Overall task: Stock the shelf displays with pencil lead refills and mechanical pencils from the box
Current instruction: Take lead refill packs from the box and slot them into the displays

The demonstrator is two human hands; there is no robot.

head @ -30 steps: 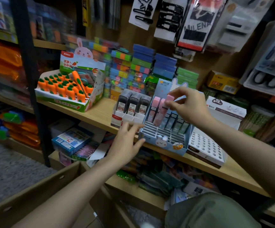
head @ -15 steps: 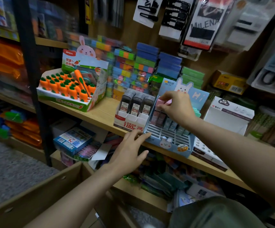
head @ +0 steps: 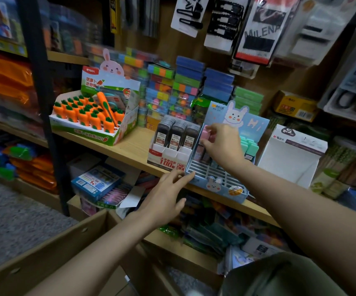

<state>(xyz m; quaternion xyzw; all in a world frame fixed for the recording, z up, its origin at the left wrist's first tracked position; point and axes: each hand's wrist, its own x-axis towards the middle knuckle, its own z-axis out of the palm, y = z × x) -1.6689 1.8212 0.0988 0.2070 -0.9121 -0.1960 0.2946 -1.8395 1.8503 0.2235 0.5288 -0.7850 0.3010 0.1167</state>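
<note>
- Head view: the right hand [head: 224, 146] is reached into the blue bunny display box [head: 215, 184], which stands on the wooden shelf [head: 130, 150]. Its fingers are curled and a pink lead refill case [head: 204, 133] is pinched at the fingertips, at the box's upper left slots.
- Just to the right of that hand, a row of mint-green cases [head: 249, 146] is seen in the same box; the empty slotted grid of the box lies below the wrist.
- The left hand [head: 168, 197] is held with fingers straight and spread. Its fingertips are laid against the front left corner of the blue bunny display box, at the shelf edge; nothing is gripped.
- Just above the left hand's fingertips, a white and red tray of dark lead refill tubes [head: 176, 135] is set, touching the left side of the blue box.
- Well to the left of both hands, a carrot-shaped item display [head: 91, 116] is placed on the same shelf.
- To the right of the right forearm, a white display box [head: 290, 159] is stood beside the blue one.
- Behind the right hand, stacked coloured packs [head: 190, 82] are lined against the back wall, with hair-clip cards [head: 192, 16] hung above.
- Below both forearms, an open cardboard box [head: 45, 253] is seen; its contents cannot be made out.
</note>
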